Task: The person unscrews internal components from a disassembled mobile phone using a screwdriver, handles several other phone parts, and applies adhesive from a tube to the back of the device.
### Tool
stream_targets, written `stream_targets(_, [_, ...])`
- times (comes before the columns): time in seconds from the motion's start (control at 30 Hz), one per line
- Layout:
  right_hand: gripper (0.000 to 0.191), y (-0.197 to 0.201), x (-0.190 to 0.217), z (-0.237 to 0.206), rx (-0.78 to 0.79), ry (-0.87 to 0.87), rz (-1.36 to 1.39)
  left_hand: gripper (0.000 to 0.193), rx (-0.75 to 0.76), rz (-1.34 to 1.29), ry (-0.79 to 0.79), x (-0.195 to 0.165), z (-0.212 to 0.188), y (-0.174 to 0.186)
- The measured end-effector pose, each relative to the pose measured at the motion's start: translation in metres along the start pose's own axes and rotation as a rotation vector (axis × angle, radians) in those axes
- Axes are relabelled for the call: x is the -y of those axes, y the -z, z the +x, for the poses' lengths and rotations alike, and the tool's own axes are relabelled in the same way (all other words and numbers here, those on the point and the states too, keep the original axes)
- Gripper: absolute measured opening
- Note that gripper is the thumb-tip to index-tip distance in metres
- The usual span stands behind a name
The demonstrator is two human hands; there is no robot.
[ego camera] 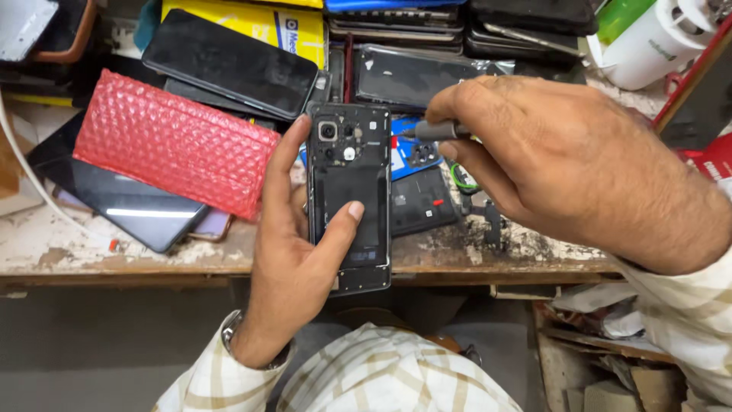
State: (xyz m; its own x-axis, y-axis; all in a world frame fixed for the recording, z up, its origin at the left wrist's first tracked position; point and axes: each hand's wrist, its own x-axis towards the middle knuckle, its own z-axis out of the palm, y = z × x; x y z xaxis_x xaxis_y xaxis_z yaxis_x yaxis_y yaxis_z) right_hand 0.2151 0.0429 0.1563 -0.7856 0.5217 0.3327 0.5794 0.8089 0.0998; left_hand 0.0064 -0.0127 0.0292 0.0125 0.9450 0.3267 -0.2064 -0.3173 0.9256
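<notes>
My left hand grips a black phone with its back cover off, held upright over the workbench edge, thumb pressed on its middle. The camera module shows near its top. My right hand pinches a thin grey screwdriver, whose tip points at the phone's upper right edge. Whether the tip touches the phone is unclear.
A red bubble-wrap pouch lies left on the worn wooden bench. Several dark phones and stacked phone parts fill the back. A blue-backed phone part lies behind the held phone. A white container stands at the far right.
</notes>
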Motion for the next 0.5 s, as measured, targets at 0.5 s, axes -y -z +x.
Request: stream_targets(0.5, [0.025,-0.004,0.009,0.013,-0.001,0.018,0.011,0.080,-0.016,0.013,0.038,0.006,-0.006,-0.001])
